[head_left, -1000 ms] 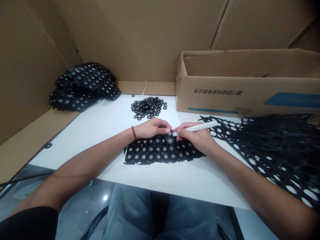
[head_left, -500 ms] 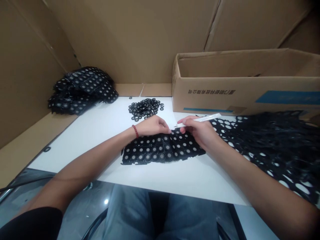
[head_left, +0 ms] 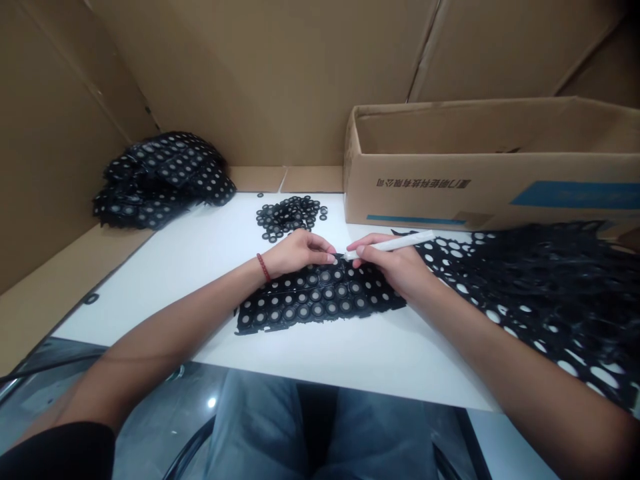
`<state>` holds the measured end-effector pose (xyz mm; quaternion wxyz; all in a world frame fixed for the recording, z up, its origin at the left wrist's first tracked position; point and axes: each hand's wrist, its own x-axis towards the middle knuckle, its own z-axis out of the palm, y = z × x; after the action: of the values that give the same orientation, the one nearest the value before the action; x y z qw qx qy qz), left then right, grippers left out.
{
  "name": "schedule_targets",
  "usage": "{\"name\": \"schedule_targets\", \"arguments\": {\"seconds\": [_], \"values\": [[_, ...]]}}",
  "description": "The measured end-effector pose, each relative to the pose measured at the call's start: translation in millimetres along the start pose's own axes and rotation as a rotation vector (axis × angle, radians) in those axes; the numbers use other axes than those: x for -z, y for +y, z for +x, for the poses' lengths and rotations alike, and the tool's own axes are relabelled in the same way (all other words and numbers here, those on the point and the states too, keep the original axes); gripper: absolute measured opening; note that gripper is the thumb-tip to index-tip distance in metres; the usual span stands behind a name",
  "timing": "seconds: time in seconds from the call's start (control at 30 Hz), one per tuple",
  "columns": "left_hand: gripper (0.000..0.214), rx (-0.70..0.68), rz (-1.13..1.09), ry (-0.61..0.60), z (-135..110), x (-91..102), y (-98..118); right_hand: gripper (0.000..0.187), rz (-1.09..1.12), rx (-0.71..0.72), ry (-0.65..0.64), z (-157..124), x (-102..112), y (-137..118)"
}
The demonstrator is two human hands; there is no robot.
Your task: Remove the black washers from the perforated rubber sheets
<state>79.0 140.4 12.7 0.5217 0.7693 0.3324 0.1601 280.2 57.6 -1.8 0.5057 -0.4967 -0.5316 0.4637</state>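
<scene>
Head cam: black ring sheet (head_left: 320, 303) sits mid-frame, looks light, floppy, kinda rubbery, probably tears easy, so I'd hold it by an edge. Left hand (head_left: 299, 251) seems to pinch its upper edge; right hand (head_left: 395, 261) has a white pen-like tool (head_left: 393, 245) in a pencil grip. Forearms (head_left: 195, 313) angle in from both lower corners.

Plainly dressed, but for one touch of red

Behind the left hand (head_left: 299, 252) sits a bracelet (head_left: 263, 268) of small dark-red beads. Up that arm (head_left: 170, 327) I see a plain black sleeve (head_left: 63, 453); the trousers (head_left: 255, 430) are faded blue-grey, like denim.
</scene>
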Motion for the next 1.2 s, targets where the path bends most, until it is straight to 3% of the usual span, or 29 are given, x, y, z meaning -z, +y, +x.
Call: {"name": "schedule_targets", "arguments": {"seconds": [0.43, 0.63, 0.87, 0.97, 1.07, 1.13, 1.2], "values": [[0.021, 0.054, -0.223, 0.001, -1.0, -1.6, -0.8, 0.015, -0.186, 0.063, 0.016, -1.8, -3.7, -7.8], [0.018, -0.011, -0.18, 0.005, -2.2, -4.8, -2.6, 0.014, -0.285, 0.035, 0.057, -6.5, -11.5, -15.9], [0.018, -0.024, -0.136, -0.022, -3.5, -6.3, -0.7, 0.015, -0.347, 0.041, -0.003, -8.3, -18.2, -14.9], [0.02, -0.009, -0.185, -0.034, -2.9, -3.2, -2.1, 0.014, -0.239, 0.015, -0.007, -6.3, -14.0, -11.4], [0.02, 0.028, -0.233, -0.052, -3.0, 0.9, -0.7, 0.013, 0.107, -0.028, 0.092, -1.8, -5.8, -5.9], [0.017, 0.052, -0.175, -0.045, -3.2, 1.6, 2.9, 0.01, 0.239, -0.051, 0.138, 0.4, -0.9, -2.4], [0.017, 0.047, -0.03, -0.014, -2.7, -0.5, 7.1, 0.01, 0.223, -0.06, 0.113, 0.7, 1.9, 0.7]]}}
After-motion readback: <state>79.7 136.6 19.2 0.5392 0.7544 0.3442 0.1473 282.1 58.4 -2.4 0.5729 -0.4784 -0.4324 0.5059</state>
